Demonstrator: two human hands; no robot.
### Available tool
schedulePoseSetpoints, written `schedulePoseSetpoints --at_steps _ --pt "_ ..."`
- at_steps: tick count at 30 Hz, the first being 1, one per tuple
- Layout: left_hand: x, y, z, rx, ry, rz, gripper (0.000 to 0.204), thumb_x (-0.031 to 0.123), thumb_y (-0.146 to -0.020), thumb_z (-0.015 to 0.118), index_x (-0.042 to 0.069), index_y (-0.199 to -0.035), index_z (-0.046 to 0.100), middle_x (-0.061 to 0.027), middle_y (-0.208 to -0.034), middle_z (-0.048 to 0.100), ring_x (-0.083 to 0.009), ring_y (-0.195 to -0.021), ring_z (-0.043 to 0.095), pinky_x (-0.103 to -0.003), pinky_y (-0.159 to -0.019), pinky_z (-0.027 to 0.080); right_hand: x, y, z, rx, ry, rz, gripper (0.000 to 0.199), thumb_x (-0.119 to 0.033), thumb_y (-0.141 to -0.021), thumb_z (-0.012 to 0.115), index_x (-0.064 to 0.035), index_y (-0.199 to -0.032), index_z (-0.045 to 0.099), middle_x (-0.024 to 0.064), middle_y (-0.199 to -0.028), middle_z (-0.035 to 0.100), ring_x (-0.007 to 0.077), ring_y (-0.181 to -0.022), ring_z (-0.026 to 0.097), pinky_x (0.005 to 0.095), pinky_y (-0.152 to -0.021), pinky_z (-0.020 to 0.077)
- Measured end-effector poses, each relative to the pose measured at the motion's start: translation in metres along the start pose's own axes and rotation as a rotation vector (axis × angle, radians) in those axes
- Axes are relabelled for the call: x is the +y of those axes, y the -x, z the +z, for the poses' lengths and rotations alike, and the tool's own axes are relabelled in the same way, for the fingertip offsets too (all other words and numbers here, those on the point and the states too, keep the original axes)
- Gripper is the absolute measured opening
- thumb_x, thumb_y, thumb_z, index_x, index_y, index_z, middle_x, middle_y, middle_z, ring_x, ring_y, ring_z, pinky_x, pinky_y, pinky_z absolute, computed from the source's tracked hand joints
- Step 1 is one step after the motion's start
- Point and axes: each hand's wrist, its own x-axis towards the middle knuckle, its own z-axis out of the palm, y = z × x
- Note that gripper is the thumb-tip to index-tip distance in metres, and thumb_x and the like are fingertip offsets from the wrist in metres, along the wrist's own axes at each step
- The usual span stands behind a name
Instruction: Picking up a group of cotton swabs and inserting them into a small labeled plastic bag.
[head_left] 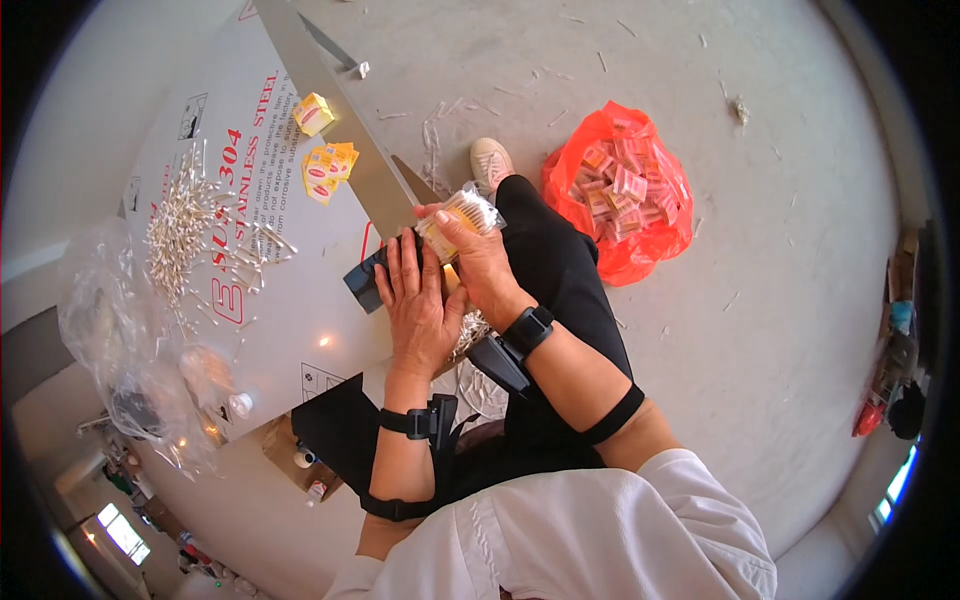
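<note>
My right hand [478, 262] is closed around a clear plastic packet of cotton swabs [468, 214] with a yellow card in it, held just off the table's edge. Beside it, my left hand [425, 318] lies with fingers stretched out over a dark, glossy block [366, 284] at that edge; its far side is hidden under the hand. On the table, left of my hands, loose cotton swabs [180, 235] lie in a spread heap. Yellow printed cards [328, 170] lie fanned out near the edge, below a small yellow stack [313, 114]. More swabs [472, 332] show partly beneath my wrists.
The table [285, 355] has a printed covering and a metal edge. A crumpled clear plastic bag [115, 340] hangs over its left side. An open red plastic bag [660, 265] full of small packets stands on the floor at right, near my shoe [490, 162]. Scraps litter the floor.
</note>
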Motion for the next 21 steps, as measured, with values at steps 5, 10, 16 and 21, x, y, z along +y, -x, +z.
schedulePoseSetpoints --at_steps 5,10,16,21 --pt "-0.002 -0.002 -0.003 0.018 -0.01 0.015 0.074 0.058 -0.096 0.042 0.007 -0.149 0.035 -0.0202 -0.158 0.021 -0.0404 -0.147 0.015 -0.057 -0.117 0.008 0.002 0.003 0.004 0.093 -0.034 0.017 0.03 -0.012 -0.087 0.073 -0.0025 -0.114 0.065 0.0047 -0.104 0.069 0.0138 -0.091 0.063 0.0293 -0.081 0.052" --pt "-0.005 -0.004 -0.006 -0.021 -0.11 0.007 0.074 0.057 -0.095 0.045 0.007 -0.149 0.035 -0.02 -0.159 0.02 -0.0405 -0.147 0.015 -0.057 -0.117 0.009 0.004 0.003 -0.008 0.043 -0.057 0.041 0.044 -0.021 -0.091 0.069 -0.0023 -0.128 0.055 0.0091 -0.114 0.066 0.0204 -0.102 0.063 0.0333 -0.092 0.0501" --pt "0.004 -0.009 -0.001 0.015 -0.043 -0.062 0.073 0.052 -0.096 0.047 0.004 -0.149 0.034 -0.0193 -0.16 0.018 -0.0394 -0.148 0.012 -0.059 -0.116 0.008 0.003 -0.004 -0.005 0.122 -0.143 0.038 0.04 -0.029 -0.095 0.064 -0.002 -0.124 0.059 0.0087 -0.11 0.065 0.0199 -0.099 0.063 0.0336 -0.087 0.0525" --pt "0.005 -0.011 0.001 -0.021 -0.098 -0.076 0.075 0.049 -0.094 0.05 0.001 -0.149 0.033 -0.0178 -0.16 0.017 -0.0387 -0.149 0.009 -0.062 -0.115 0.004 0.003 -0.001 -0.001 0.098 -0.045 0.04 0.031 -0.025 -0.093 0.068 -0.0027 -0.115 0.067 0.0038 -0.102 0.066 0.0139 -0.091 0.062 0.0306 -0.081 0.0523"
